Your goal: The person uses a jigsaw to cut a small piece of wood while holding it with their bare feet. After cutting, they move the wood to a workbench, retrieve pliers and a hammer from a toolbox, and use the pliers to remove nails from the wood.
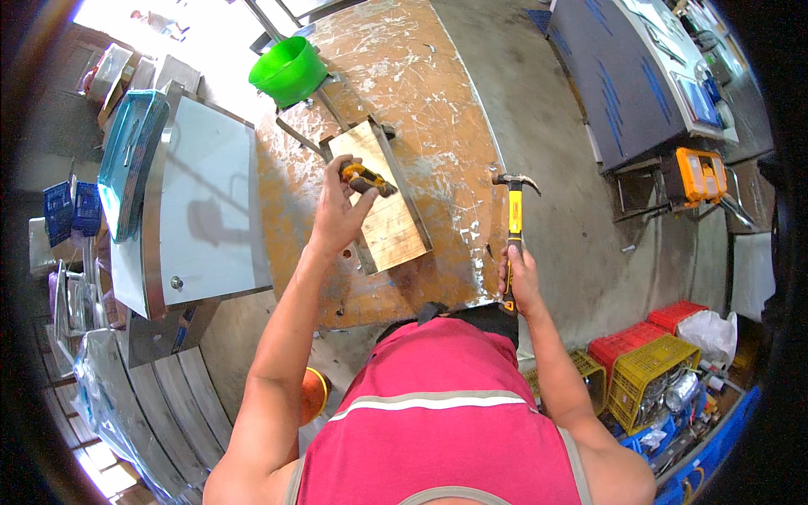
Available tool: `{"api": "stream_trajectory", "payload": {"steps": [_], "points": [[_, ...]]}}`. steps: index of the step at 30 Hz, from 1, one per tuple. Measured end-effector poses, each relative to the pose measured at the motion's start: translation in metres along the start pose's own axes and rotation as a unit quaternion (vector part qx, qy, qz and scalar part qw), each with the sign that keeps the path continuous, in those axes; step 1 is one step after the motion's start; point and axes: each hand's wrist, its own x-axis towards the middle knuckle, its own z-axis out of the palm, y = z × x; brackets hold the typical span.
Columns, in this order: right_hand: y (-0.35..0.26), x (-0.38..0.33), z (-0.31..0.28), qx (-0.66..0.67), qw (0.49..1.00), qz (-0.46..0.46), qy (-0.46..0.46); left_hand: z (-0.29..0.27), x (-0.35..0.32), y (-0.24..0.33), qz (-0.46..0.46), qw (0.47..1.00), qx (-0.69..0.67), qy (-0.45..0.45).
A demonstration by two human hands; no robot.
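Note:
My right hand (522,282) is wrapped round the yellow-and-black handle of a claw hammer (515,215), held upright with its metal head farthest from me, just right of the workbench edge. In my left hand (338,210) is a short yellow-and-black tool (364,178), pinched between thumb and fingers; its exact kind is not clear. This tool is above a pale wooden board (391,227), which lies in a dark metal frame (404,185) on the workbench. A long metal bar runs from the frame's far end.
A scratched brown workbench (421,93) carries a green bowl (288,71) at its far end. At left stands a white-topped cabinet (215,168) with a teal tray (133,143). An orange tool case (700,177) is at right; yellow crates (652,379) sit lower right, an orange bucket (313,396) lower left.

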Motion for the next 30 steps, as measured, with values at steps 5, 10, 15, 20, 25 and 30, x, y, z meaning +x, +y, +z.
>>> {"api": "stream_trajectory", "payload": {"steps": [5,10,15,20,25,30], "points": [[0.005,0.002,0.01,-0.002,0.999,0.034,-0.007,-0.013,0.024,0.008,0.006,0.996,0.065,0.058],[0.015,0.0,0.009,-0.035,0.998,0.046,-0.012,-0.049,0.004,0.006,-0.013,0.989,0.049,0.138],[0.018,-0.002,0.003,-0.107,0.992,0.066,0.008,-0.097,-0.058,-0.043,-0.183,0.952,0.135,0.203],[0.015,-0.006,0.011,-0.158,0.987,0.027,-0.021,-0.076,-0.129,-0.146,-0.36,0.877,0.283,0.148],[0.01,-0.018,0.031,-0.202,0.978,0.029,-0.039,-0.043,-0.15,-0.221,-0.432,0.838,0.319,0.098],[0.011,-0.034,0.046,-0.221,0.974,0.014,-0.045,-0.006,-0.123,-0.214,-0.229,0.905,0.303,0.191]]}}
